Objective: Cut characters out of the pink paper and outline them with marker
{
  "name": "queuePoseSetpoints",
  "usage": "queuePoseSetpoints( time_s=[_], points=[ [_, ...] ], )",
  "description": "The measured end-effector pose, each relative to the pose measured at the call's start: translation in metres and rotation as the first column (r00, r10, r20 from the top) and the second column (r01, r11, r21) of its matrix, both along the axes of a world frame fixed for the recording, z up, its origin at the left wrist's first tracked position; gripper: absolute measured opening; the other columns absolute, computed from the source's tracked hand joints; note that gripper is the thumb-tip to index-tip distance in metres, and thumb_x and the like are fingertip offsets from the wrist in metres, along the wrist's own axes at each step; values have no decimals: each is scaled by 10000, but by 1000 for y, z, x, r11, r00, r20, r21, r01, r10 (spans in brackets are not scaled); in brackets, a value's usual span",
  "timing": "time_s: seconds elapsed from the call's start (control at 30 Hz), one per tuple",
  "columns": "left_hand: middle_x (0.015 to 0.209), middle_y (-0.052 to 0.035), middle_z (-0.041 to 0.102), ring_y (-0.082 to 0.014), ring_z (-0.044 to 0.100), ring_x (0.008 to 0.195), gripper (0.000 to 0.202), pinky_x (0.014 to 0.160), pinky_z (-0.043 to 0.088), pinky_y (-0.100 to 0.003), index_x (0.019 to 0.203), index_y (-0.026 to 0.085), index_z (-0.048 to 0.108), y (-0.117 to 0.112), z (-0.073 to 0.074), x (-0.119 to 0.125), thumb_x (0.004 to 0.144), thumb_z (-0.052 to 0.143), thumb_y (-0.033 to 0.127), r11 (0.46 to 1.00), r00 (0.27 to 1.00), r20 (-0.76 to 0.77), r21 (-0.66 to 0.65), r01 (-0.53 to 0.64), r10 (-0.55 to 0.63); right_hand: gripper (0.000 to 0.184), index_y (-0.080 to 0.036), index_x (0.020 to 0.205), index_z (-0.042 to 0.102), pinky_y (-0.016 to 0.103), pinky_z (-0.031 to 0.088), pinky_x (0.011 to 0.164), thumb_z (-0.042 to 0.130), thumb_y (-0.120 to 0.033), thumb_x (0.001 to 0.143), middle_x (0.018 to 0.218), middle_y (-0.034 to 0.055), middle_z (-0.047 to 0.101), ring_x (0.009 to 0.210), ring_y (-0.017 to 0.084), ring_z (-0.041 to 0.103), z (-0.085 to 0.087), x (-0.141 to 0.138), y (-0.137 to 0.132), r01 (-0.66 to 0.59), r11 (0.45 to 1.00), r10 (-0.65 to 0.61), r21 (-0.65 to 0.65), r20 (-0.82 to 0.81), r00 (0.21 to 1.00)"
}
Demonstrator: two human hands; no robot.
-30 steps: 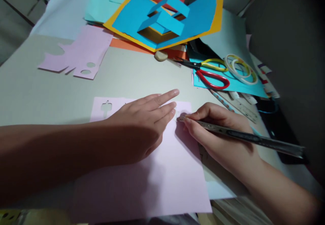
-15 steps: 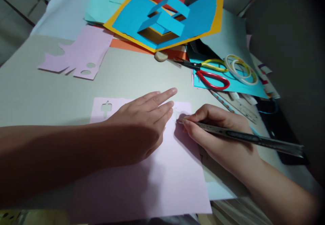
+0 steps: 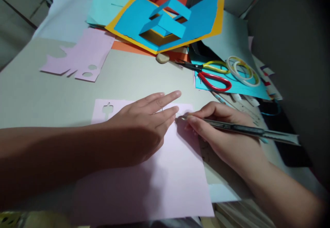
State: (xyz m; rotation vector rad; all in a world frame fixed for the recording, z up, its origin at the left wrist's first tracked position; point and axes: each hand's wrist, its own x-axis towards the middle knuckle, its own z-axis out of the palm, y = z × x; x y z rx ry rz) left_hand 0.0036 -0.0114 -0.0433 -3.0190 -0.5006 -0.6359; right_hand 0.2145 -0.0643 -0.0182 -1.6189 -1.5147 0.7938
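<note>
A sheet of pale pink paper [image 3: 180,173] lies on the table in front of me, with a small shape cut out near its top left corner. My left hand [image 3: 146,125] rests flat across its upper part, fingers stretched out to the right. In my right hand [image 3: 221,128] is a slim metal craft knife [image 3: 242,129], held like a pen. Its tip points left and meets the paper just beside my left fingertips, by faint lines. My left hand partly covers the sheet, and shadow hides detail around the blade.
Scissors [image 3: 206,70] with yellow and red handles and tape rolls [image 3: 243,71] lie at the right on blue paper. Behind stands a blue and yellow pop-up card [image 3: 201,18], with a stone-like eraser [image 3: 162,58] before it. A cut pink scrap [image 3: 85,54] lies at the left.
My right hand has shifted slightly up and left, and the knife lies at a flatter angle with its tip a little higher on the paper. My left hand has barely moved.
</note>
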Motion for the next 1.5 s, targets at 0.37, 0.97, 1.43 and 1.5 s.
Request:
queuePoseSetpoints(
  time_s=[0.37, 0.97, 1.43, 1.5],
  points=[
    [1447, -121, 559, -314, 294, 1487, 447, 1234, 268, -513, 1263, 54, 605, 3, 9, -5, 826, 519, 103, 992, 993, -1, -40, 118, -118, 191, -228, 1020, 698, 336, 543, 865, 513, -267, 991, 1038, 60, 751, 981, 205, 698, -2, 6, -1, -98, 971, 38, 217, 267, 963],
    [1508, -98, 494, -237, 267, 1504, 282, 1262, 216, -449, 1121, 131, 679, -4, 17, -2, 887, 523, 106, 956, 958, 2, 57, 287, -288, 175, -229, 1002, 677, 315, 515, 848, 507, -213, 963, 990, 48, 742, 939, 204, 694, -2, 12, -5, -174, 966, 131, 192, 218, 967],
    [1443, -116, 549, -196, 472, 1392, 377, 1266, 222, -372, 1236, 63, 646, -3, 17, -2, 889, 515, 126, 904, 933, -1, 248, 349, -360, 252, -174, 1083, 667, 356, 561, 833, 453, -274, 994, 1025, 92, 762, 973, 234, 713, 3, 17, -10, -213, 970, 191, 119, 174, 966],
    [1436, -123, 556, -196, 482, 1385, 361, 1258, 246, -368, 1220, 71, 659, -2, 16, -2, 895, 516, 131, 888, 930, 3, 297, 350, -368, 248, -176, 1103, 673, 358, 573, 830, 480, -278, 986, 1035, 96, 768, 961, 235, 725, 5, 19, -11, -225, 969, 207, 105, 160, 965]
  ],
)
